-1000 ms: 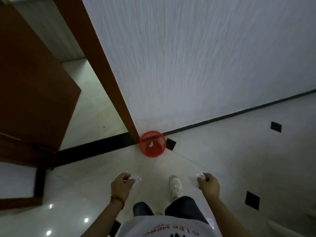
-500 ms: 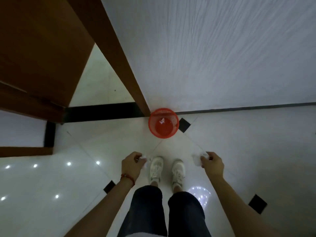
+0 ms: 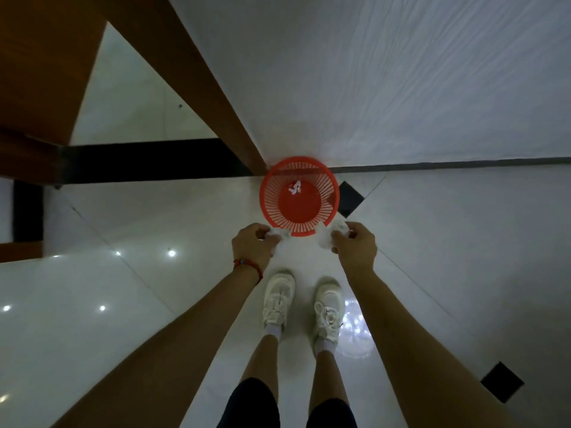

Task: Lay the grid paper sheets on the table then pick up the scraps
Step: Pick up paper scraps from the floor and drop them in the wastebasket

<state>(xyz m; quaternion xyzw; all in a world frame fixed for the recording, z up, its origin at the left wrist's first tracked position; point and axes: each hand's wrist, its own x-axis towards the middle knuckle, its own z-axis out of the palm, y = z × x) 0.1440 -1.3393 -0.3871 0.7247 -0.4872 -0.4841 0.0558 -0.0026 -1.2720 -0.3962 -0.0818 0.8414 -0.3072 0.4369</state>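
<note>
Landmark: we're looking straight down at the red basket, which stands on the floor against the white wall, right at the foot of the wooden door frame.

Left hand: our left hand sits just short of the basket's near rim, on its left side, fingers curled tight around a scrap of white paper; a little of it pokes out toward the rim.

Right hand: our right hand hangs by the near rim on the basket's right, pinching the other white scrap, and that one overlaps the rim edge from where we stand.

Inside the basket: one small crumpled white piece lies on the bottom, toward the wall side. We think it's paper too, but it's too small to be sure.

Wrist: a red bracelet circles our left wrist.

Feet: our white sneakers are planted side by side on the near side of the basket, behind both hands.

Floor: a black diamond tile peeks out just to the right of the basket, and another sits well away from it, low on the right.
</note>
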